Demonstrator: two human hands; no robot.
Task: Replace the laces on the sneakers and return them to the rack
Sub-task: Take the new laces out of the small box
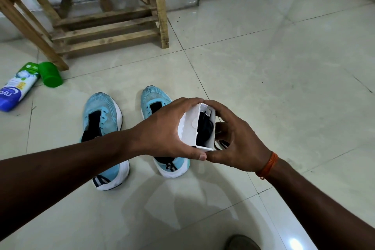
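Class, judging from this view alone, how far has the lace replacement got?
Done: both blue sneakers sit on the floor with bare eyelets, old laces out. In hand: the left hand and right hand hold an open white box with dark contents, probably new laces. Left: threading both, then the wooden rack.

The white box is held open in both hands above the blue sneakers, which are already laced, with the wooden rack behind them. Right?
Not quite. The head view shows the sneakers unlaced, eyelets empty. The rest holds: left hand and right hand hold the open white box above them, the wooden rack behind.
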